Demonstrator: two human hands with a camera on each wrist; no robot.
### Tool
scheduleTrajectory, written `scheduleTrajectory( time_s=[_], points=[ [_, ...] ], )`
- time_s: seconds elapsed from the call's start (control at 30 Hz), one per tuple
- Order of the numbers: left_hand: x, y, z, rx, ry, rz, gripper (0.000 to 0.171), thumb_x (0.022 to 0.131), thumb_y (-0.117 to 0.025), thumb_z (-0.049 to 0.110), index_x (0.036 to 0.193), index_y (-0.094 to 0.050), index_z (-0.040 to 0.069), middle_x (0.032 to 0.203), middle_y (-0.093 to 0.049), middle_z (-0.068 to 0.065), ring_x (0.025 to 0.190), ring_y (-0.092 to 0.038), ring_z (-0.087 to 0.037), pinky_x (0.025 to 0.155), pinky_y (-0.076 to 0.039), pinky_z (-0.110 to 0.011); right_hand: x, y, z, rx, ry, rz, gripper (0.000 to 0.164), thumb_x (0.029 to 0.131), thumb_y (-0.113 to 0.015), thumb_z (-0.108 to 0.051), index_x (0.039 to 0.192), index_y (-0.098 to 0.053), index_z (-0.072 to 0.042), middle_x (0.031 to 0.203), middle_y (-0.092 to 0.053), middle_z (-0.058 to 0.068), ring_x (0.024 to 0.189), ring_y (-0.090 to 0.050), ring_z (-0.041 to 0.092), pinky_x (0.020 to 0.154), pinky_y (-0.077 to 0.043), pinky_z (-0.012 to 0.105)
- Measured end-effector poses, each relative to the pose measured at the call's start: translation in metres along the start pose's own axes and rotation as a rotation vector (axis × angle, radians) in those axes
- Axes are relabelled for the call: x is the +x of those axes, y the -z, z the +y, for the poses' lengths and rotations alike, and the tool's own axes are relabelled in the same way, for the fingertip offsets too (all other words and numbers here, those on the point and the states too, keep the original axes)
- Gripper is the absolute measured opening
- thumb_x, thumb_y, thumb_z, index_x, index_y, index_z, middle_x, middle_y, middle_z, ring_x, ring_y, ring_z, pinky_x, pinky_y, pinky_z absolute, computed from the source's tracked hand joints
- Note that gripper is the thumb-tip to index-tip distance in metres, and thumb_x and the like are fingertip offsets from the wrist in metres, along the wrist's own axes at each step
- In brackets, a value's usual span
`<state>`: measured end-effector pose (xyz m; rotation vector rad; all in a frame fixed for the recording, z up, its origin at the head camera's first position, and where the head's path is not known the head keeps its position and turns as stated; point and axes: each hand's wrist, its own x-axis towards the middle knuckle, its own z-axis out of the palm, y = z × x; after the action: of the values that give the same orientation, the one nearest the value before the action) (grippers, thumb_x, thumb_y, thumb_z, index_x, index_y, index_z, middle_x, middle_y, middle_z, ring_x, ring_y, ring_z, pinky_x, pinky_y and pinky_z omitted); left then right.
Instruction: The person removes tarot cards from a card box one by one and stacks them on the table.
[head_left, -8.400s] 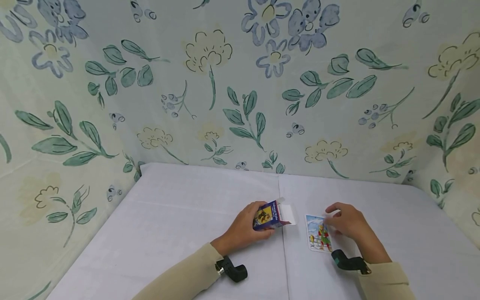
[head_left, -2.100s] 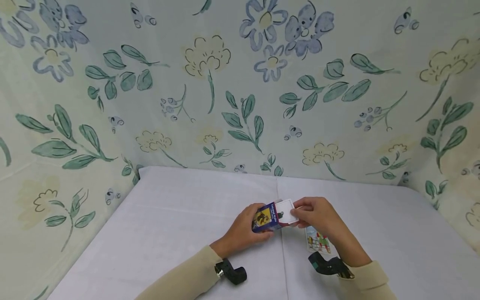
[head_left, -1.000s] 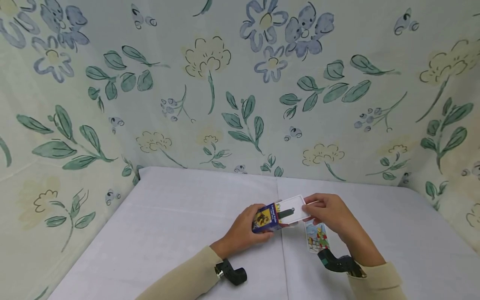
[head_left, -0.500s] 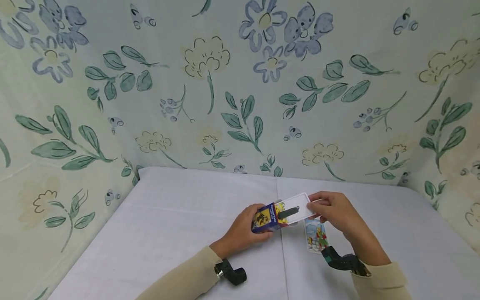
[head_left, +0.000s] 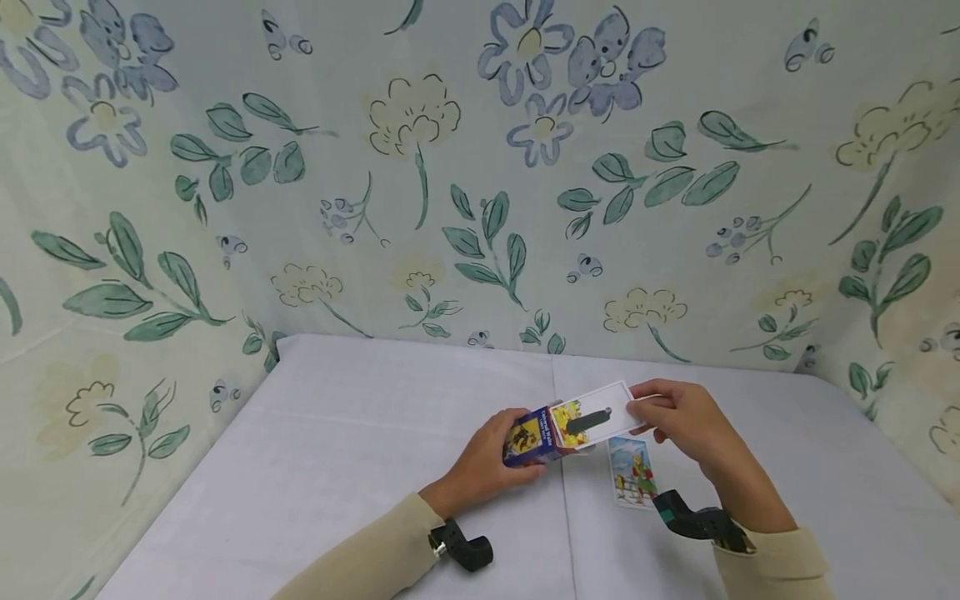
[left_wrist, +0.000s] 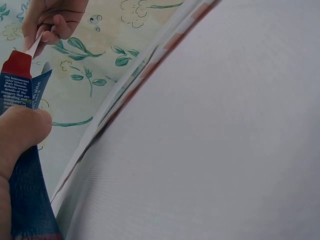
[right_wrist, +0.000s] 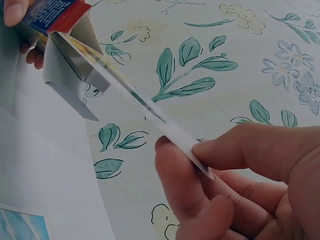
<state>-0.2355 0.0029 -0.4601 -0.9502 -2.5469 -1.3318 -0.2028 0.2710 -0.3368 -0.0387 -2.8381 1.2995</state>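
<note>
My left hand grips a small blue card box, its open end tipped toward the right. Out of that end sticks a white-bordered card with a dark green shape and yellow print on it. Thumb and fingers of my right hand pinch the card's outer edge. In the right wrist view the card is seen nearly edge-on, and the box's white flaps hang open below it. A second picture card lies face up on the table below the right hand.
A white cloth with a seam covers the table. Flower-patterned fabric rises behind it and at both sides. Black wrist cameras are strapped at both sleeves.
My right hand first left the card on the table, then took hold of another at the box. It has drawn that card rightward, farther out. The left hand and box have stayed put.
</note>
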Motion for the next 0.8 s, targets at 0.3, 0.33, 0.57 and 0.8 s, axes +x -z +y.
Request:
scheduleTrajectory(
  time_s=[0.3, 0.33, 0.57, 0.8],
  points=[
    [0.001, 0.000, -0.001, -0.008, 0.001, 0.000, 0.072, 0.083, -0.072, 0.046, 0.140, -0.040, 0.018, 0.126, -0.052, 0.003, 0.109, -0.050, -0.007, 0.093, -0.045, -0.027, 0.000, 0.007, 0.002, -0.006, 0.002, 0.010, 0.041, 0.094, -0.059, -0.024, 0.125, -0.056, 0.002, 0.099, -0.072, 0.012, 0.075, -0.062, 0.021, 0.063, -0.046, 0.031],
    [0.001, 0.000, -0.001, -0.009, 0.003, 0.000, 0.072, 0.083, -0.073, 0.046, 0.140, -0.040, 0.018, 0.126, -0.052, 0.003, 0.109, -0.050, -0.008, 0.093, -0.045, -0.028, 0.000, 0.008, 0.003, -0.003, 0.003, 0.012, 0.041, 0.094, -0.059, -0.024, 0.125, -0.056, 0.002, 0.099, -0.072, 0.012, 0.076, -0.062, 0.021, 0.063, -0.046, 0.031],
    [0.001, -0.001, -0.001, -0.003, 0.012, 0.000, 0.072, 0.083, -0.073, 0.046, 0.140, -0.040, 0.018, 0.127, -0.052, 0.003, 0.109, -0.049, -0.008, 0.093, -0.045, -0.028, -0.001, 0.011, 0.005, 0.006, 0.009, 0.019, 0.041, 0.095, -0.058, -0.022, 0.126, -0.056, 0.004, 0.099, -0.071, 0.013, 0.079, -0.063, 0.022, 0.063, -0.047, 0.030],
    [0.000, 0.000, -0.001, -0.005, 0.003, -0.002, 0.072, 0.083, -0.072, 0.047, 0.140, -0.040, 0.017, 0.126, -0.052, 0.002, 0.107, -0.050, -0.008, 0.092, -0.045, -0.027, -0.001, 0.014, 0.008, 0.033, -0.003, 0.028, 0.039, 0.095, -0.056, -0.019, 0.125, -0.055, 0.007, 0.103, -0.070, 0.017, 0.079, -0.064, 0.023, 0.064, -0.051, 0.031]
  ],
)
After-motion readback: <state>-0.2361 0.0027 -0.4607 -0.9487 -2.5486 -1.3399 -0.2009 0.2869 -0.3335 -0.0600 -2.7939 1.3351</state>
